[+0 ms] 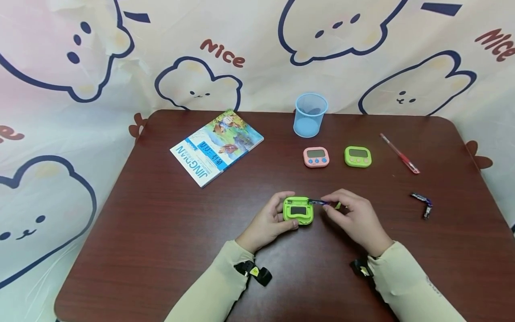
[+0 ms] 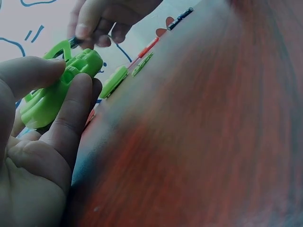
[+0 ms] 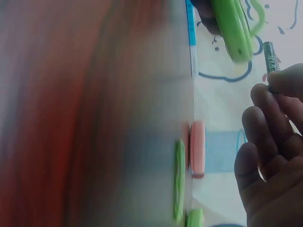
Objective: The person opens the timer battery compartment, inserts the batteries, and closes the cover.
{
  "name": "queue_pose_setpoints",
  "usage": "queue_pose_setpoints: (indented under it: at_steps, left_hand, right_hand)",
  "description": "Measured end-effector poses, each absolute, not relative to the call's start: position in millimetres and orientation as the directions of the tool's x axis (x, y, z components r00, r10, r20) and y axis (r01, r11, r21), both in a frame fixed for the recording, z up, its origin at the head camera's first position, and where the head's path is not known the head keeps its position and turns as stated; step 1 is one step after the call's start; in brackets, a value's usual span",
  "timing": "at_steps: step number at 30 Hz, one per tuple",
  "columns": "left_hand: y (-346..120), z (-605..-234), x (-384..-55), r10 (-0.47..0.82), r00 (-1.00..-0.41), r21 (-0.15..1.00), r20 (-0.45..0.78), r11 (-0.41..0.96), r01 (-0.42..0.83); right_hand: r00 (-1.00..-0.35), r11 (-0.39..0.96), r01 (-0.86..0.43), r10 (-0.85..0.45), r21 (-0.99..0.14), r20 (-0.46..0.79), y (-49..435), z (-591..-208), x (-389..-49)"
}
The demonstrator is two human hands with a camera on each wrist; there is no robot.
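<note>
1 green timer is gripped by the left hand over the counter in the head view; the right hand pinches a battery beside it. The left wrist view shows fingers clasping the timer; the right wrist view, a thin green piece on the counter.

Prob. a home rm or study corner, tho wrist views are too blurry to confirm. Signs: brown wood-grain table, cartoon-print cloth backdrop, illus. bk, red pen.
</note>
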State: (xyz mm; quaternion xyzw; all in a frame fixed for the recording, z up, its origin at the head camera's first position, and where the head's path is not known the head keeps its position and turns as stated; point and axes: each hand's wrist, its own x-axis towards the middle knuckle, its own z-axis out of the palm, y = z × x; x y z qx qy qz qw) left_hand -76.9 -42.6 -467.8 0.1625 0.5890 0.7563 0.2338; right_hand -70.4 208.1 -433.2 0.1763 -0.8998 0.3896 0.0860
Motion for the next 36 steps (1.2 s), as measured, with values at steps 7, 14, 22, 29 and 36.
queue_pose_setpoints:
  at_steps: [7, 14, 22, 29, 36]
  left_hand:
    - [-43, -468, -78, 0.548, -0.836, 0.971, -0.029, -0.182, -0.153]
    - [-43, -468, -78, 0.548, -0.836, 0.974, -0.029, -0.171, -0.146]
    - [-43, -469, -78, 0.558, -0.829, 0.965, -0.035, -0.197, -0.173]
    - [-44, -469, -79, 0.574, -0.816, 0.941, -0.066, -0.236, -0.242]
    - [-44, -468, -79, 0.581, -0.812, 0.949, -0.049, -0.226, -0.218]
  right_hand:
    - [-0.92, 0.605, -0.391, -0.278, -0.694, 0.277, 196, -433, -70]
    - [-0.965, 0.543, -0.256, -0.195, -0.8, 0.177, 195, -439, -69]
    - [-0.99, 0.448, -0.033, -0.14, -0.893, -0.034, 187, -443, -77]
    - [-0.973, 0.212, 0.115, -0.171, -0.971, -0.153, 175, -441, -80]
    - [-0.978, 0.308, 0.127, -0.121, -0.943, -0.171, 168, -438, -82]
